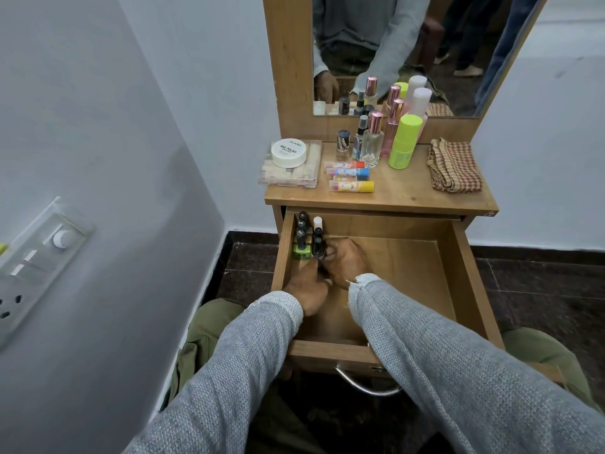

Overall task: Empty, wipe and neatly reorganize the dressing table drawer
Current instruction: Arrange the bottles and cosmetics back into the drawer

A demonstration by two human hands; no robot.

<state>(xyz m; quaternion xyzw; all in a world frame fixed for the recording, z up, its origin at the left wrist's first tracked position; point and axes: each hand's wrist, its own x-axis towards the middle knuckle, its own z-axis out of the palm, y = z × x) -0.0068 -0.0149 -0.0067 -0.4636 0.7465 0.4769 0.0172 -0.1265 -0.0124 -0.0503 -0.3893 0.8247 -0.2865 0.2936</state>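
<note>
The wooden drawer (458, 290) is pulled out under the dressing table top (402, 194). Several nail polish bottles (302, 237) stand in two rows in its far left corner, most with black caps, one with a white cap. Both my hands are inside the drawer. My right hand (347, 262) curls round the nearest dark bottle (317, 249) in the right-hand row. My left hand (307, 291) points a finger at the base of that same bottle. The remaining drawer floor is bare wood.
On the table top stand a clear box with a white nail polish remover tub (288, 153), three lip balm tubes (352, 176), perfume and spray bottles (373, 139), a lime green bottle (404, 140) and a folded checked cloth (453, 167). A mirror (409, 44) rises behind. A wall is close on the left.
</note>
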